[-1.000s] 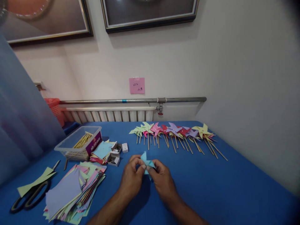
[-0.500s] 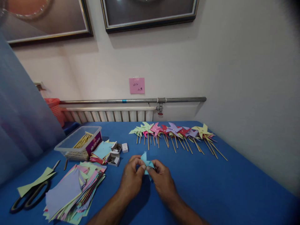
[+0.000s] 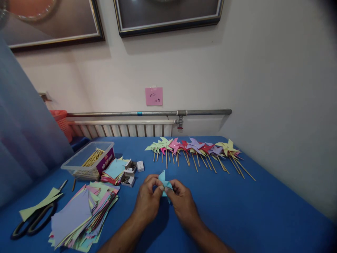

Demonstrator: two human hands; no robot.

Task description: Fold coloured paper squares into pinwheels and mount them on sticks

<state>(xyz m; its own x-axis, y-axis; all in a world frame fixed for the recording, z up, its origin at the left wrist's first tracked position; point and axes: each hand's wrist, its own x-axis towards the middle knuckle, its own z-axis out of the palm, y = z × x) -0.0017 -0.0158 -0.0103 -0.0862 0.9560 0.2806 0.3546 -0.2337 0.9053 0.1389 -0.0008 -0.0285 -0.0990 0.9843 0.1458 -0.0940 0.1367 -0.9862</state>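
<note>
At lower centre, the left hand (image 3: pixel 148 200) and right hand (image 3: pixel 181 200) both pinch a light blue paper pinwheel (image 3: pixel 163 180) in a fingertip grip above the blue counter (image 3: pixel 237 203).

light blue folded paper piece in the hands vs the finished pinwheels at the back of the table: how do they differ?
The light blue folded paper piece is pinched between the left hand and right hand, above the blue table; the row of coloured paper pinwheels lies flat on it. The blue piece shows no stick; each finished pinwheel has a wooden one. It is single, they are many. Both show folded pointed vanes.
</note>
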